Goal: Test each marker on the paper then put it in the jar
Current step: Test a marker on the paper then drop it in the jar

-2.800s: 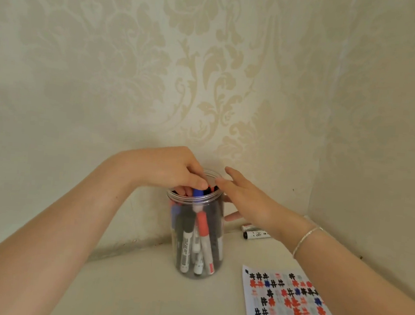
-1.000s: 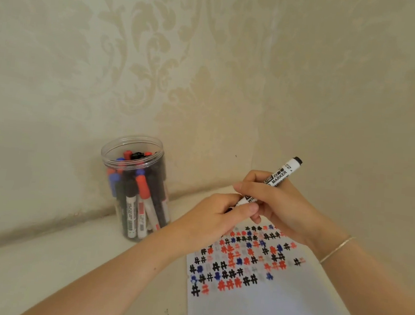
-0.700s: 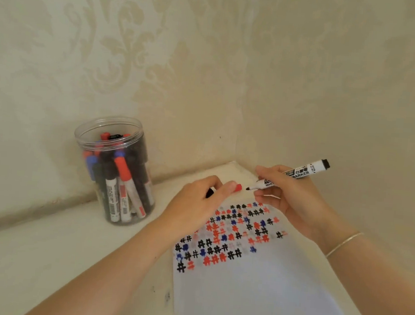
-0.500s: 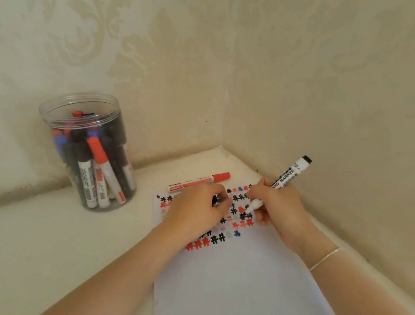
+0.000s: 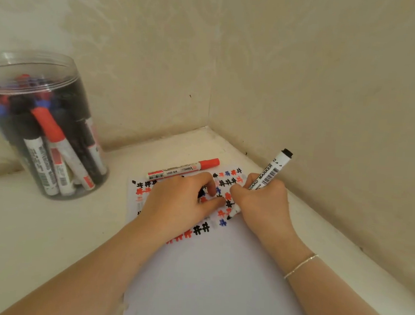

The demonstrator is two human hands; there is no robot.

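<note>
Fingers (image 5: 242, 188) of the right hand (image 5: 264, 207) curled tight round the black marker (image 5: 264, 180), pinched low on the barrel as for writing, butt end tilted up toward the right-hand wall, tip down on the paper (image 5: 215, 283) at the lower edge of the hash marks. Held that way, probably, to add one more test mark below the rows already drawn.

Left hand (image 5: 179, 205) laid knuckles-up on the paper just beside the tip, fingers bent, thumb and forefinger seemingly pinched on a small dark thing (image 5: 201, 193) (likely the cap, though too hidden to say for sure). Pressed down there, presumably, to stop the sheet sliding under the stroke.

Red marker (image 5: 182, 170) left capped and lying flat across the paper's far edge, near the back corner of the shelf (image 5: 44, 231), close to the left hand; apparently waiting its turn for testing.

Jar (image 5: 41, 127) stood upright toward the shelf's left side by the back wall, well apart from the paper, lidless and already crowded with red, blue and black markers (most of the job looked done). Kept within the left arm's reach, yet clear of the writing.
</note>
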